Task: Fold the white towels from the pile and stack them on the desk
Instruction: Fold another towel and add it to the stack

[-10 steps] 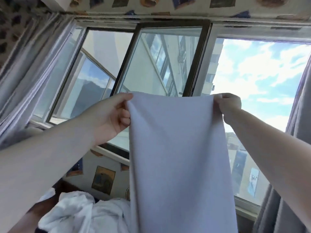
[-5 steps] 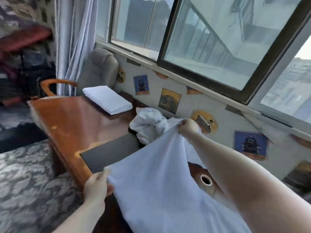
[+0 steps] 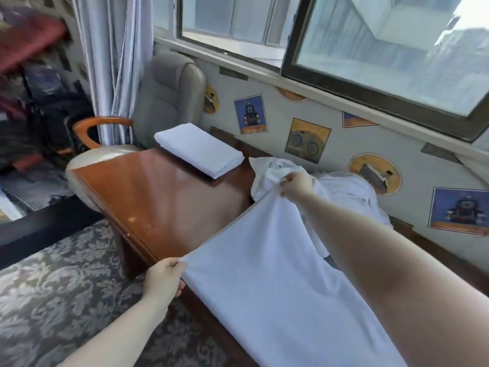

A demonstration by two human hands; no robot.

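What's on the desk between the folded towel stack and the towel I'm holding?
Head view: bare wooden desk lies between the folded towel stack and the held towel; the crumpled pile sits at the window side.

Bright daylight from the window (image 3: 391, 49) (wide-angle bending); desk (image 3: 164, 197) glare, soft blur.

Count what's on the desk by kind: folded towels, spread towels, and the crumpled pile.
Folded towel: 1
Spread towel, held by left hand and right hand: 1
Crumpled pile: 1
Total: 3
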